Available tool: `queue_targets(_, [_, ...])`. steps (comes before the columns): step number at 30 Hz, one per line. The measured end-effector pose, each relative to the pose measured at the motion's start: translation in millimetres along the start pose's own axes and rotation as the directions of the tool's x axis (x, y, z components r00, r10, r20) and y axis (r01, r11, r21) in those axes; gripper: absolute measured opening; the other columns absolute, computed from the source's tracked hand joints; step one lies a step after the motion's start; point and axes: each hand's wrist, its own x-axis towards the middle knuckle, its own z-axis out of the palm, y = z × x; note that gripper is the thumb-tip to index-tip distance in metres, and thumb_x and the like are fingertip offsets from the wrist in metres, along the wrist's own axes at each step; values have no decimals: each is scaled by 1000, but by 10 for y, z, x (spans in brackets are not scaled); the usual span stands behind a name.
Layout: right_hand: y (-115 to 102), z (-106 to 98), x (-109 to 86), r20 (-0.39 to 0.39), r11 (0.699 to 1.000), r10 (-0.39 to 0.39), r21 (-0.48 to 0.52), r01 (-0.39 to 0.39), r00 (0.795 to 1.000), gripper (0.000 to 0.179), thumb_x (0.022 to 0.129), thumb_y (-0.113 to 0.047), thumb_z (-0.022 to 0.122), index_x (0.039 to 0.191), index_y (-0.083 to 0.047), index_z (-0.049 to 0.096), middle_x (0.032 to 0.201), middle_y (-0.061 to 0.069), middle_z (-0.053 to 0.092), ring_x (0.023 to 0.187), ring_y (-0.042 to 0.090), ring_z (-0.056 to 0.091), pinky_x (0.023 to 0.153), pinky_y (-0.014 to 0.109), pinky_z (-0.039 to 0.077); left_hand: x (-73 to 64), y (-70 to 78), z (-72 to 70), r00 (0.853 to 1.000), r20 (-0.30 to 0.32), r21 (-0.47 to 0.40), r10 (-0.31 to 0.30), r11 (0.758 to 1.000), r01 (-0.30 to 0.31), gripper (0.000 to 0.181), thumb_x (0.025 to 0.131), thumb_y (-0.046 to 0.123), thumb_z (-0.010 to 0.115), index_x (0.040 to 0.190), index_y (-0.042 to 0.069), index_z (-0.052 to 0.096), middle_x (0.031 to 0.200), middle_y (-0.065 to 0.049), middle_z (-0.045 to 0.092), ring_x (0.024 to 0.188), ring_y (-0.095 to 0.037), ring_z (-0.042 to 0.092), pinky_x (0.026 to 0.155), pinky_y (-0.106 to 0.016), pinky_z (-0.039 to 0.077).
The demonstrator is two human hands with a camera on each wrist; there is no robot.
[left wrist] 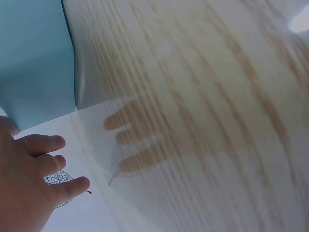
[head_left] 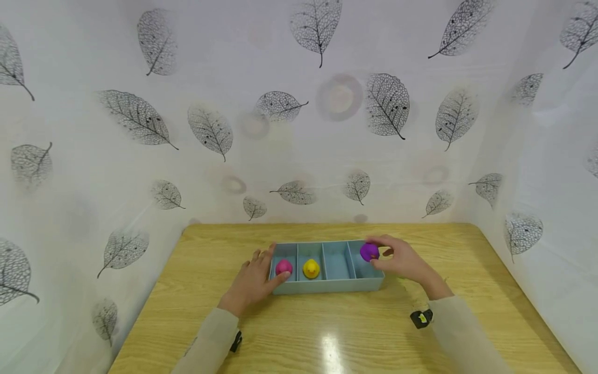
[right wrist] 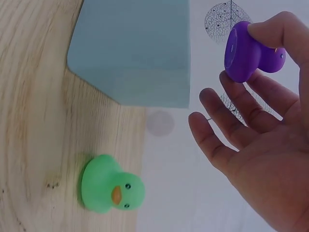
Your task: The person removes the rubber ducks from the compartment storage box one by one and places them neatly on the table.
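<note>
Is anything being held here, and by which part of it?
Yes: the right hand pinches the purple toy duck by its rounded body. The left hand rests at the left end of the pale-blue rectangular divided tray.

White leaf-printed backdrop [head_left: 299, 150] rises behind; wooden tabletop [head_left: 280, 332] shines — one bright glare [head_left: 331, 353].

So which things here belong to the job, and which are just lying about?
Seemingly part of the job:
purple duck, pinched by the right hand
blue box, touched by the left hand
pink toy and yellow duck, in separate compartments
perhaps the green duck, outside the box

Just surroundings:
wooden table
leaf-patterned sheet
black wrist gadget
</note>
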Motion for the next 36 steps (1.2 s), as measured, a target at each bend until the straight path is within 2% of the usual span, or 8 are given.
queue_targets(7, [76, -138, -145, -21, 999, 31, -41, -32, 999, 53, 90, -15, 79, 139, -1, 66, 131, 14, 72, 112, 25, 65, 90, 40, 60, 3, -5, 12, 1000, -4, -1, 3, 1000, -3, 98, 101, 73, 46, 171, 15, 12, 169, -16, 38, 158, -48, 29, 121, -72, 31])
queue_targets(18, [209, -424, -326, -66, 993, 87, -76, -92, 994, 53, 92, -16, 80, 141, -4, 65, 137, 19, 69, 111, 5, 60, 87, 29, 57, 1, -11, 12, 1000, -7, -9, 2, 1000, -2, 98, 101, 73, 47, 171, 12, 15, 169, -16, 38, 158, -48, 29, 121, -72, 30])
queue_targets(28, [428, -615, -514, -83, 984, 146, -90, -153, 986, 55, 95, -17, 77, 145, 0, 61, 133, 22, 69, 104, -5, 56, 79, 22, 57, 1, -16, 20, 1000, 0, -1, 9, 1000, -9, 99, 101, 74, 46, 171, 12, 15, 170, -16, 37, 157, -49, 30, 121, -72, 31])
queue_targets(36, [645, -680, -593, -103, 984, 139, -98, -149, 985, 53, 94, -10, 78, 142, 6, 61, 130, 24, 70, 104, -13, 53, 79, 21, 57, 0, -5, 8, 1000, -2, -2, 3, 1000, -3, 98, 101, 72, 48, 171, 12, 15, 169, -17, 38, 157, -49, 30, 121, -71, 31])
